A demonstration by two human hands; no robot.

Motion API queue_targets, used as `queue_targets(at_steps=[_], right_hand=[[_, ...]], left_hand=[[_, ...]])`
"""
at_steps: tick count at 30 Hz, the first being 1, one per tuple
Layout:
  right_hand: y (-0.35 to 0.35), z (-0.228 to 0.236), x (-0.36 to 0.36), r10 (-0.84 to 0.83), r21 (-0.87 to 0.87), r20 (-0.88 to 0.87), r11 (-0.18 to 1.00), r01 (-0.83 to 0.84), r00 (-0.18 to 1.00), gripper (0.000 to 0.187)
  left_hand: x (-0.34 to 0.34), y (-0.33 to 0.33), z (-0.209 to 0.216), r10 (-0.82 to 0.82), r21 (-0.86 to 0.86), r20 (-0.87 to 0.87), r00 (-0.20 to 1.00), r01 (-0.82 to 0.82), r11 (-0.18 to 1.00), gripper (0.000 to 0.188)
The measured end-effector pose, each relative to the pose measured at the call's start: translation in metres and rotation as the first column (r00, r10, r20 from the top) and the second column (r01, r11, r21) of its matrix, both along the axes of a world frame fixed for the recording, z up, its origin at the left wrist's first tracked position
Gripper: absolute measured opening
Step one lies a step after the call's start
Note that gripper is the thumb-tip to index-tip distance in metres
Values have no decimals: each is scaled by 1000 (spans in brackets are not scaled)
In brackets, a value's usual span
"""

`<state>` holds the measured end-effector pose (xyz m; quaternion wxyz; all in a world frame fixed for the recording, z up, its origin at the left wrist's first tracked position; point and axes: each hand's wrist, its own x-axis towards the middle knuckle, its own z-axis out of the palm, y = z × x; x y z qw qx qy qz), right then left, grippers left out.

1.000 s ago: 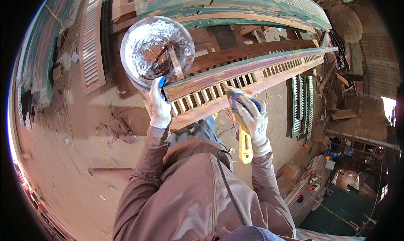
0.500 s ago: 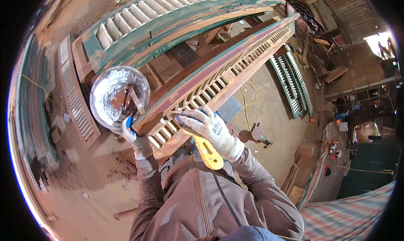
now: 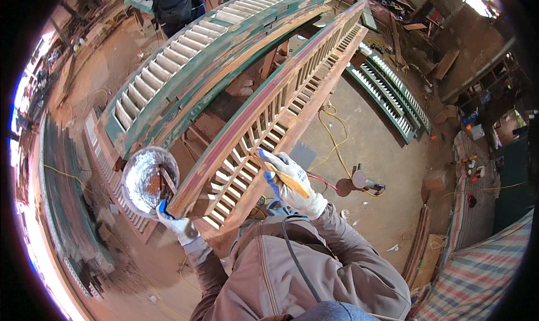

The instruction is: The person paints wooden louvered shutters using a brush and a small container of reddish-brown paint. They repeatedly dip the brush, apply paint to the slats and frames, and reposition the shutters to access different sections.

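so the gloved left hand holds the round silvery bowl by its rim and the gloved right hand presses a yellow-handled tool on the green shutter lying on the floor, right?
Not quite. In the head view the gloved right hand presses the yellow-handled tool on the long brown louvred shutter propped up before the person. The gloved left hand does hold the round silvery bowl by its rim.

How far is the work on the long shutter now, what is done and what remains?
Done: cannot tell; the paint on the long louvered shutter looks worn and patchy all along. In hand: the right hand presses a yellow-handled tool to its slats near the lower end, and the left hand holds a metal bowl of rusty-coloured stuff. Left: seemingly the upper length, and a green shutter behind.
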<state>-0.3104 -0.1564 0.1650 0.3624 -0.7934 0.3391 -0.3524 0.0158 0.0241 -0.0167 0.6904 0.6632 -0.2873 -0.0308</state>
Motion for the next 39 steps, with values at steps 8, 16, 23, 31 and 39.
queue_targets(at_steps=[8, 16, 23, 31, 39], right_hand=[[-61, -13, -40, -212, -58, 221, 972, 229, 952, 51], [-239, -8, -55, -431, -324, 290, 795, 512, 854, 60], [-391, -6, -18, -481, -362, 393, 703, 613, 784, 62], [-488, -85, 1, -421, -529, -233, 812, 249, 877, 52], [-501, -128, -6, -234, -173, 289, 941, 291, 928, 48]], left_hand=[[14, -3, -11, 222, -188, -152, 963, -249, 950, 36], [71, 30, -51, 209, -132, -60, 976, -216, 967, 33], [56, 14, -55, 188, -26, 368, 910, -192, 981, 53], [31, 27, -22, 373, 89, 471, 800, -463, 882, 62], [52, -18, 121, -9, -340, -449, 894, -161, 927, 31]])
